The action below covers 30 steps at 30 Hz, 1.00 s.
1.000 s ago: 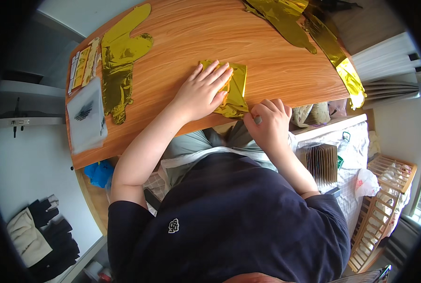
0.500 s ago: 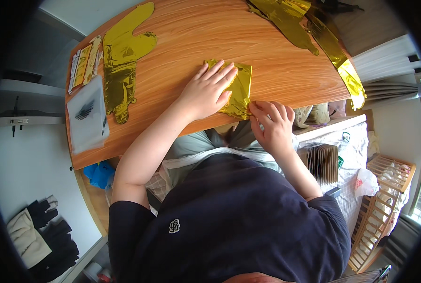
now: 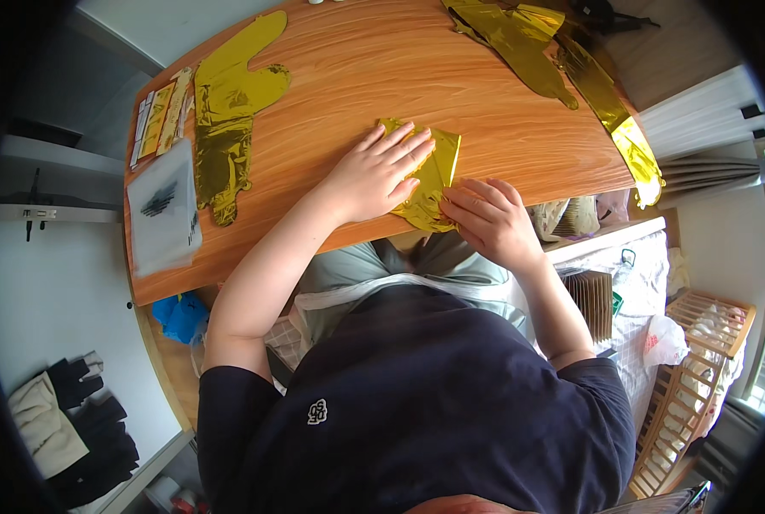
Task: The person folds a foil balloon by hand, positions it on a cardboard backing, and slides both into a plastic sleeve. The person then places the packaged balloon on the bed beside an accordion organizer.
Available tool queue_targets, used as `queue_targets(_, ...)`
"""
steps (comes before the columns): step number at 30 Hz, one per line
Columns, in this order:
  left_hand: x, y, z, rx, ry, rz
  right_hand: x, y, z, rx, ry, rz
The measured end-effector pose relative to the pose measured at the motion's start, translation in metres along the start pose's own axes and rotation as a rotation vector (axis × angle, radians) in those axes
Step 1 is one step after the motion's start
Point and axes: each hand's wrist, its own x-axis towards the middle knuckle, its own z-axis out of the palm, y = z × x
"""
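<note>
Left hand: I see my left hand (image 3: 372, 177) lying flat, fingers spread apart, palm pressed down on the folded gold foil piece (image 3: 429, 176); no grip closed round it.
Right hand: my right hand (image 3: 485, 218) sits at the near edge of the worktop (image 3: 382, 77), its fingers curled together and pinching the foil's lower right corner.
Foil piece: it lies near the front edge of the worktop, between my two hands, partly hidden under the left one; its lower tip reaches the edge.
Far left: a long gold foil cutout (image 3: 228, 111) lies flat, well apart from my hands, with a clear plastic bag (image 3: 164, 214) and a strip of small packets (image 3: 161, 116) just beside it.
Far right: crumpled gold foil strips (image 3: 553, 60) trail along the worktop and hang over its right edge.
</note>
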Motion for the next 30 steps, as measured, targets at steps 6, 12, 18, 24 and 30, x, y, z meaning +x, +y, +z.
queue_targets(6,-0.001,0.002,-0.001,-0.009,-0.017,-0.007,0.015,0.001,-0.004,0.078,0.032,-0.069)
queue_targets(12,-0.002,0.002,-0.002,-0.022,-0.026,-0.026,0.022,0.009,0.005,0.124,0.054,-0.182)
queue_targets(18,-0.002,0.0,-0.001,-0.02,-0.033,-0.038,0.029,0.012,0.01,0.291,0.073,-0.101)
queue_targets(24,-0.006,-0.006,-0.002,-0.157,-0.094,-0.051,0.042,0.005,0.007,0.448,0.023,0.161)
queue_targets(30,-0.005,-0.028,-0.018,-0.578,-0.171,-0.039,0.057,-0.003,-0.006,0.543,-0.1,0.361)
